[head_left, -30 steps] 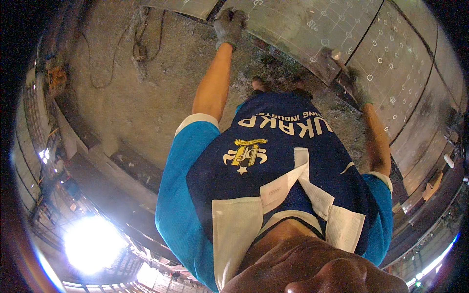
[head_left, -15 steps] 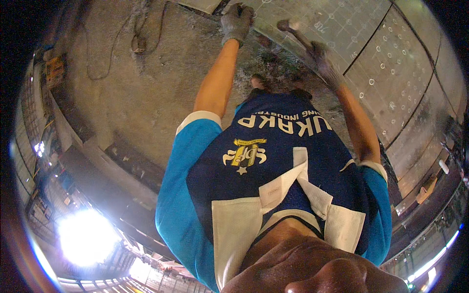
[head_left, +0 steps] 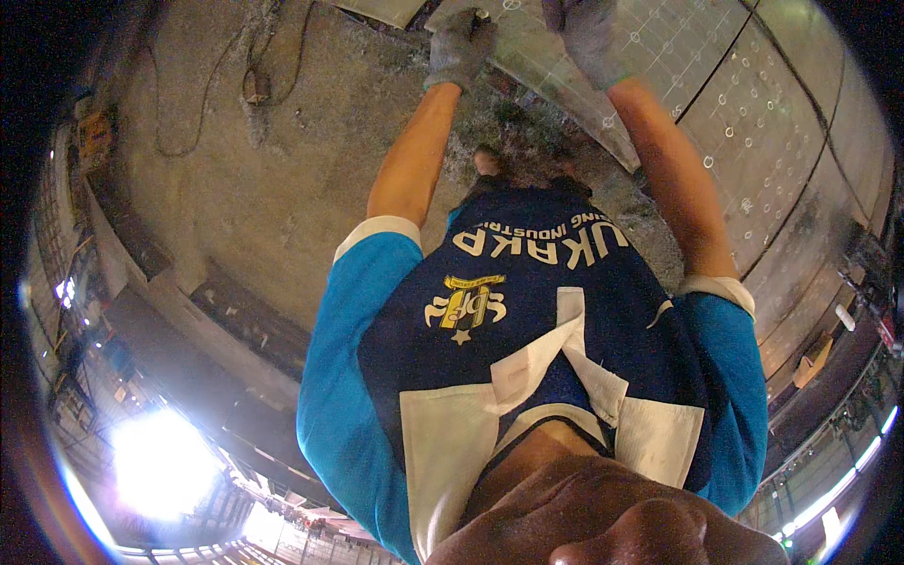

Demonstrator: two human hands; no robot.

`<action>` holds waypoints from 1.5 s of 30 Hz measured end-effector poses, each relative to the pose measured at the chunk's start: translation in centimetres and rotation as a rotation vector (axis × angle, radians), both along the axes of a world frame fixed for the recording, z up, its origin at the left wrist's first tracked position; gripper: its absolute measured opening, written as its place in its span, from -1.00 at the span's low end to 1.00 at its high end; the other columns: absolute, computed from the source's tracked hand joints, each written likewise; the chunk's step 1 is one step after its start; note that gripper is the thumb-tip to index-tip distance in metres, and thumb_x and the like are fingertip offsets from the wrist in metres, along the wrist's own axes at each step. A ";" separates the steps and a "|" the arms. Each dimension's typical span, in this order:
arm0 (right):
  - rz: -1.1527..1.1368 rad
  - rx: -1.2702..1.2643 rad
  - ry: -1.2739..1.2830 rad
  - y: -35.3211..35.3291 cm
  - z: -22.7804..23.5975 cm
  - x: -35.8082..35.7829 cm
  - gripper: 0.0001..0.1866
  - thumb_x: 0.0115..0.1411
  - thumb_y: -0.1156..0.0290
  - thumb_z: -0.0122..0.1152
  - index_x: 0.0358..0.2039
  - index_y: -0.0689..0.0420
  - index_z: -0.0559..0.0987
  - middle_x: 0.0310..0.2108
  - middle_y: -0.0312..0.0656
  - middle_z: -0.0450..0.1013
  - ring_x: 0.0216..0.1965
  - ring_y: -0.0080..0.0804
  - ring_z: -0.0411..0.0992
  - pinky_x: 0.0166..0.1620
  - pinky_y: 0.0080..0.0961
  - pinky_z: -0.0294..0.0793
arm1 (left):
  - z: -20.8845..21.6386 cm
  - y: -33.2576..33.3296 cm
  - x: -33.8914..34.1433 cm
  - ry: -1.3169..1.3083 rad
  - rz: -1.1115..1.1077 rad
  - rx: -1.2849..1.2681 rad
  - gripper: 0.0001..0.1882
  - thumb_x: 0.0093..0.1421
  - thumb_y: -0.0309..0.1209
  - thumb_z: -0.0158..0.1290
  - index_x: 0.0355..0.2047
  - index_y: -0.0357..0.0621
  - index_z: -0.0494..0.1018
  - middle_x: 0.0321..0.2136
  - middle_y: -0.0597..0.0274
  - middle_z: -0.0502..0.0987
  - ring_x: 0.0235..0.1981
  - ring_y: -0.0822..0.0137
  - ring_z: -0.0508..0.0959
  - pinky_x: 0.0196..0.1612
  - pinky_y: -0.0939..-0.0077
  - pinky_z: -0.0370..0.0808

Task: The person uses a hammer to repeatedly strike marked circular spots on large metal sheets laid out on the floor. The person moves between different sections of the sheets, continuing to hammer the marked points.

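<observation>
My left hand (head_left: 461, 52), in a grey knit glove, is closed at the near edge of a grey metal plate (head_left: 650, 75) marked with chalk circles and grid lines. A small pale tip shows at its fingers; the rest of what it grips is hidden. My right hand (head_left: 584, 42), in a similar glove, is over the plate close to the left one, fingers curled. It grips a hammer, now mostly hidden by the hand and the upper picture edge; only a dark bit (head_left: 553, 13) shows by the fingers.
Further marked plates (head_left: 763, 141) lie to the right, parted by dark seams. A cable with a small block (head_left: 252, 90) lies on the dusty concrete floor (head_left: 254, 188) at left. My feet (head_left: 487, 160) are beside the plate's edge. Long dark beams (head_left: 226, 315) run behind at left.
My right hand has swung forward and left with the hammer, toward my left hand; the hammer head has passed out of sight. The left hand stays nearly in place.
</observation>
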State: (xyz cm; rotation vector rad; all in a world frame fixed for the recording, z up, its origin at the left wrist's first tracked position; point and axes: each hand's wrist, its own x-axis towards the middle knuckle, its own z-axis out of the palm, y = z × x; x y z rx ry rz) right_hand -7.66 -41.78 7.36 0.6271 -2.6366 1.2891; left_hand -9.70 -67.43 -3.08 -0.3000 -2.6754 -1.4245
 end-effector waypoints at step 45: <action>-0.327 0.759 -0.152 5.5 -10.0 19.5 -0.65 0.23 0.24 0.25 -0.01 0.10 0.57 -0.18 0.01 0.60 -0.14 -0.01 0.59 -0.12 -0.14 0.55 | 3.8 3.3 -4.1 -0.323 0.047 0.337 -0.82 0.35 -0.29 0.11 -0.33 -0.12 0.48 -0.64 0.35 0.43 -0.66 0.49 0.38 -0.61 0.47 0.31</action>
